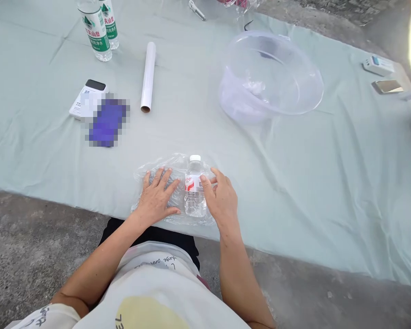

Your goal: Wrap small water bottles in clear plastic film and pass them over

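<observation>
The person wears a white short-sleeved T-shirt [147, 283] with a pale yellow round print [150, 315] and dark handwritten-style lettering [157, 262] on the front and on the left sleeve [43, 317]. A black fabric garment [150, 235] shows below it. The forearms are bare down to the left hand [156, 197] and right hand [222, 200].

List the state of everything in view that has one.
plastic film, spread crinkled on the cloth.
small bottle, capped, on the film.
left hand, flat on the film.
right hand, open against the small bottle.
film roll, lying on its side.
clear basin, tilted, mouth up.
two large bottles, upright.
</observation>
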A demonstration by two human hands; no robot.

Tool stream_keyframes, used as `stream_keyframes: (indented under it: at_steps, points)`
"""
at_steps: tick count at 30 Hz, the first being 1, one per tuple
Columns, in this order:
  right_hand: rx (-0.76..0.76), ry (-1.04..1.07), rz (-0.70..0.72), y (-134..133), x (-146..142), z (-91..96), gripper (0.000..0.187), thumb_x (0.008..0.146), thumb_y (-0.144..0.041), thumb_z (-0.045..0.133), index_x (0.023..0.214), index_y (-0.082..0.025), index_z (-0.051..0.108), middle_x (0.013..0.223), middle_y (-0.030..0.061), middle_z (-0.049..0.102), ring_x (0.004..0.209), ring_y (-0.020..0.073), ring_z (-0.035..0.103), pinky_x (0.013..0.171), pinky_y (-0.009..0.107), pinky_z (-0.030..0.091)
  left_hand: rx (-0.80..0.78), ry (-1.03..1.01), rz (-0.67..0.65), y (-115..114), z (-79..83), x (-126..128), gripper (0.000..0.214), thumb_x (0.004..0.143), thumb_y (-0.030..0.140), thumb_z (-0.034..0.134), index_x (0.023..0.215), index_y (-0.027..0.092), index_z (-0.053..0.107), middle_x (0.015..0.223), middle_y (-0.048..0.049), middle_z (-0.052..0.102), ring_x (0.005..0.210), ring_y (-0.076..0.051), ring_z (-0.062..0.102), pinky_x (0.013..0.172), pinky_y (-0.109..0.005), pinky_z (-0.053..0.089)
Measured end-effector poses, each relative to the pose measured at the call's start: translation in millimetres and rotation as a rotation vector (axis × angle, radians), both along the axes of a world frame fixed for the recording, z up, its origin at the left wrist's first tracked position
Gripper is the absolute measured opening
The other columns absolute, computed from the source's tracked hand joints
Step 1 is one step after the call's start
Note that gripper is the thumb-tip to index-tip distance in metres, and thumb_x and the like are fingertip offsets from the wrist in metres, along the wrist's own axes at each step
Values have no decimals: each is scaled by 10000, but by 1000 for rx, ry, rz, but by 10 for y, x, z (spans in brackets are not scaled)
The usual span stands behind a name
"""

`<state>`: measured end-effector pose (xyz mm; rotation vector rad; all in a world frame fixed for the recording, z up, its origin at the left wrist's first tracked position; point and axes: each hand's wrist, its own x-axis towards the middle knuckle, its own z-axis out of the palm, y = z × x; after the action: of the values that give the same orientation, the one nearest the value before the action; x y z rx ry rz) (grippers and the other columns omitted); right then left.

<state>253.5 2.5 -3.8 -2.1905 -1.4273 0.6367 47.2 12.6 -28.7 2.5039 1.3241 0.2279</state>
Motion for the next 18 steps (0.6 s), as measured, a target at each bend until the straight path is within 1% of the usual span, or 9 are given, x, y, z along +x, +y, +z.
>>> stream_keyframes:
  at_steps: [3, 5, 7, 10, 12, 14, 16, 18]
  points:
    - [18, 4, -86, -26, 83, -59, 605, 938, -609, 383, 1331, -186, 564, 1185, 127, 637, 847, 216, 619, 749, 377, 469, 19, -51, -3, -7, 56, -101, 652, 853, 479, 697, 1409, 183, 530, 1553, -198, 429, 1469, -391, 340, 1168, -669, 217]
    - [-30, -7, -131, -59, 141, -106, 581, 914, -578, 437, 1303, -172, 581, 1218, 139, 630, 911, 236, 632, 742, 377, 467, 46, -110, 15, -14, 124, -146, 482, 923, 405, 618, 1352, 189, 574, 1480, -174, 529, 1422, -364, 423, 1162, -629, 248]
    - [-92, -19, -151, -105, 181, -142, 567, 875, -579, 499, 1248, -166, 611, 1214, 143, 634, 939, 251, 636, 737, 375, 460, 99, -189, 54, -28, 214, -151, 343, 965, 334, 553, 1270, 193, 619, 1359, -141, 639, 1336, -326, 526, 1139, -574, 289]
    - [-168, -24, -152, -178, 194, -163, 533, 842, -596, 534, 1147, -173, 645, 1185, 136, 641, 947, 257, 634, 730, 365, 449, 197, -331, 111, -69, 355, -67, 226, 981, 265, 512, 1139, 188, 654, 1155, -99, 733, 1153, -263, 643, 1056, -492, 369]
    - [-201, -27, -133, -216, 182, -165, 467, 837, -572, 534, 1072, -187, 655, 1159, 124, 646, 956, 256, 630, 728, 356, 442, 224, -422, 102, -111, 412, 40, 187, 976, 238, 515, 1088, 183, 654, 1057, -77, 749, 1042, -226, 671, 975, -440, 426]
    - [-200, -22, -96, -240, 168, -166, 377, 841, -527, 517, 960, -197, 655, 1102, 110, 655, 950, 249, 625, 745, 355, 437, 216, -467, 45, -156, 417, 161, 181, 967, 224, 523, 1092, 176, 645, 1069, -82, 740, 1012, -213, 670, 909, -401, 470]
    - [-170, -7, -75, -255, 163, -167, 312, 849, -482, 491, 863, -202, 626, 1022, 97, 667, 914, 238, 623, 773, 361, 435, 205, -452, -36, -194, 373, 272, 201, 960, 216, 524, 1125, 176, 632, 1158, -108, 710, 1070, -227, 653, 888, -389, 500]
    - [-144, 23, -86, -268, 167, -166, 292, 867, -471, 458, 839, -209, 584, 959, 83, 681, 868, 230, 629, 779, 363, 434, 194, -397, -103, -219, 303, 351, 222, 958, 223, 526, 1155, 186, 622, 1242, -132, 667, 1149, -254, 625, 896, -399, 519]
